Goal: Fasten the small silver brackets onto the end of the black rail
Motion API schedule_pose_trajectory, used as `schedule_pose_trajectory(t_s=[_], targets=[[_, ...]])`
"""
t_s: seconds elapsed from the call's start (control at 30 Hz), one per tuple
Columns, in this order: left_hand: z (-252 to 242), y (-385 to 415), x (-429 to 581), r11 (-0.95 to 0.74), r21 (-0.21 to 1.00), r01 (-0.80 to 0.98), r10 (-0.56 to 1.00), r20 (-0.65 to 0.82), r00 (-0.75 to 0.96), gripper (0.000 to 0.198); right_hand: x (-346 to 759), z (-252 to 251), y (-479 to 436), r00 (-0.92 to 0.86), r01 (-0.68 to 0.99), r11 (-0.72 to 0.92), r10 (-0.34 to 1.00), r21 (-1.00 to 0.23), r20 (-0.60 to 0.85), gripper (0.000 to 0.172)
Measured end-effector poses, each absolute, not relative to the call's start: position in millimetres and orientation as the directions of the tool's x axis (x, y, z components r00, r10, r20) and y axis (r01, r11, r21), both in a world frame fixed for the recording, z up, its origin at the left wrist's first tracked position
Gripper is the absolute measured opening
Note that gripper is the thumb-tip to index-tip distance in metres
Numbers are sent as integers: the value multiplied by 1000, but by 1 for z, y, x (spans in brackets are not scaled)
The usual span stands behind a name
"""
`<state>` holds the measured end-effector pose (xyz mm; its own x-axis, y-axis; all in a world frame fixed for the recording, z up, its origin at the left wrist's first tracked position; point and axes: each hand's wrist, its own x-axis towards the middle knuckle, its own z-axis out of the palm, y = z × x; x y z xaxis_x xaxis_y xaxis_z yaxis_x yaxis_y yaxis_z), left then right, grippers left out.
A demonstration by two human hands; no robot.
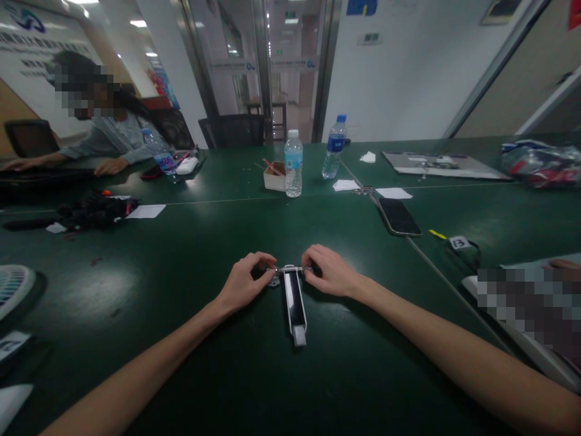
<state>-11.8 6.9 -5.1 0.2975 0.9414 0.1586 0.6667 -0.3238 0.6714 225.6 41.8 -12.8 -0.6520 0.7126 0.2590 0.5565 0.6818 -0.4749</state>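
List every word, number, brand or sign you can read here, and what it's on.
"B" or "13", cannot tell which: white tag at right.
Wall sign at left: characters too blurred to read.
Glass doors: lettering too small.
Bottle labels: too small.
Green sign beyond the doors: too small.
Label at lower left: dark mark, unreadable.
Slim black-and-white device: no readable text.

Reads "B" or "13" on the tag (459, 243), right of the right hand (330, 270); blurs illegibly on the wall sign (43, 45), beyond left.
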Motion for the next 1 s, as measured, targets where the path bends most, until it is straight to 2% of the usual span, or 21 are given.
schedule_pose_trajectory(t_s=[0.17,0.63,0.8,1.0], targets=[[-6,8,-12,-322,635,702,939,119,324,21,226,-15,43,-651,552,691,707,-467,276,5],[-9,8,-13,-372,666,647,926,212,314,19,226,-15,42,-660,545,701,697,-461,279,5],[-8,8,-12,-326,647,689,940,141,312,20,226,-16,43,-656,550,700,700,-456,282,5],[-6,7,-12,-333,678,655,938,168,303,22,226,-18,44,-657,553,697,702,-457,275,6]])
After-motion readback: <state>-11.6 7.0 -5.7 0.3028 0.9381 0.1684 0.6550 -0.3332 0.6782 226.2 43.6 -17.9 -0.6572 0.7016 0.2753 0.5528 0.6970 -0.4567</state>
